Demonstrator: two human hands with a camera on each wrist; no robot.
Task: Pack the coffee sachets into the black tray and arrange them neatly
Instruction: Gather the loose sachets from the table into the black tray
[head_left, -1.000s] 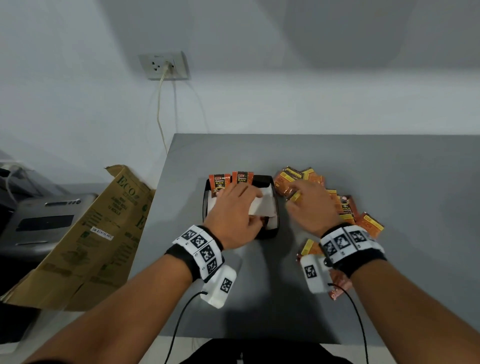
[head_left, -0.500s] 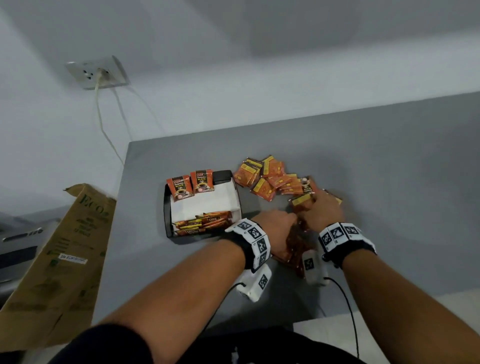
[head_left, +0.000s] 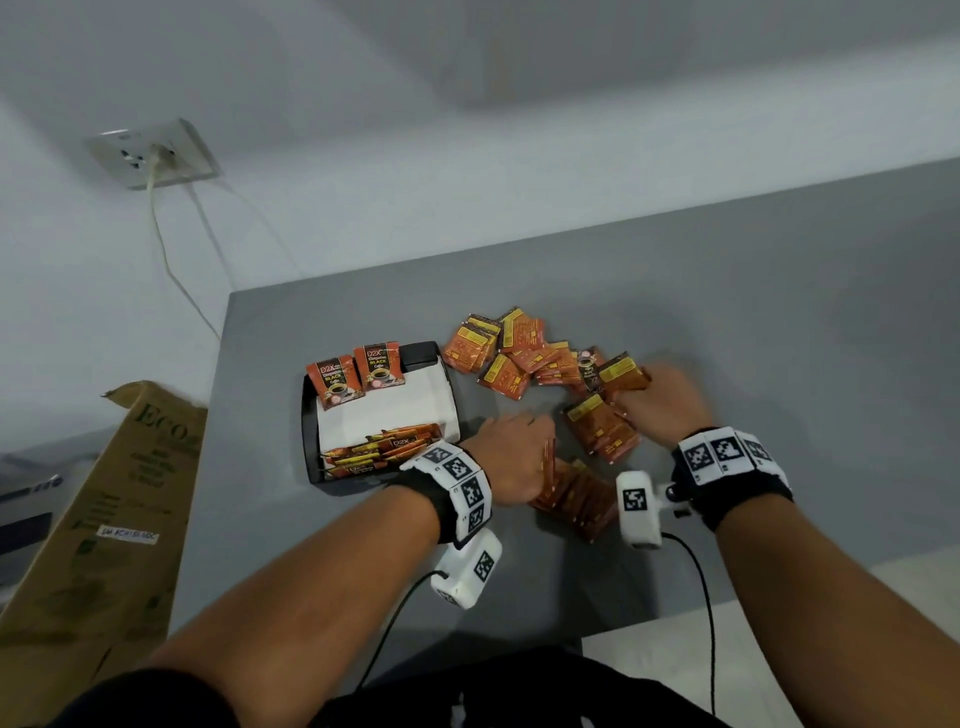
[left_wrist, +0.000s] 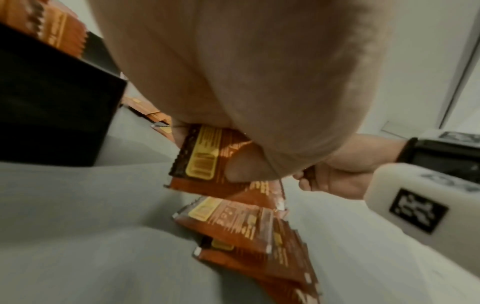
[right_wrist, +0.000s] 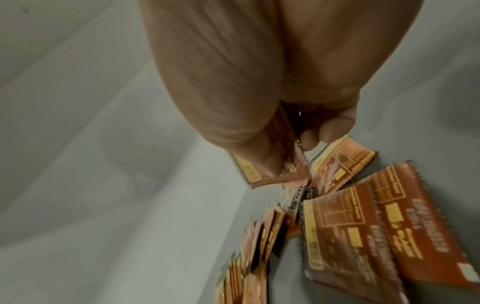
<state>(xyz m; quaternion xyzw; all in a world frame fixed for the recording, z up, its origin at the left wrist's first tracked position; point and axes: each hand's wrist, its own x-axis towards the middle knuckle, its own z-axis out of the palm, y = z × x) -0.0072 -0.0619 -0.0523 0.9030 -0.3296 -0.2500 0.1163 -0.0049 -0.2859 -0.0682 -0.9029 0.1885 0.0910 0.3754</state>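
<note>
The black tray (head_left: 310, 415), lined with white paper, holds two orange coffee sachets standing at its back (head_left: 332, 382) and a row of sachets along its front (head_left: 387, 447). Right of it, loose sachets (head_left: 519, 353) lie scattered on the grey table. My left hand (head_left: 514, 454) is just right of the tray and grips a sachet (left_wrist: 205, 158), thumb pressed on its face, above a fanned stack (head_left: 576, 493). My right hand (head_left: 660, 400) is further right and pinches a small bunch of sachets (right_wrist: 272, 164); its fingertips (right_wrist: 327, 131) curl behind them.
A tall cardboard box (head_left: 104, 519) stands off the table's left edge. On the wall behind is a socket (head_left: 150, 156) with a hanging cable. Bare grey table (head_left: 779, 312) stretches right and behind the pile. The table's front edge (head_left: 675, 618) is close to my wrists.
My left hand has left the tray and come right to the loose sachets, where it now grips one. My right hand has shifted toward the near side of the pile and picked up sachets.
</note>
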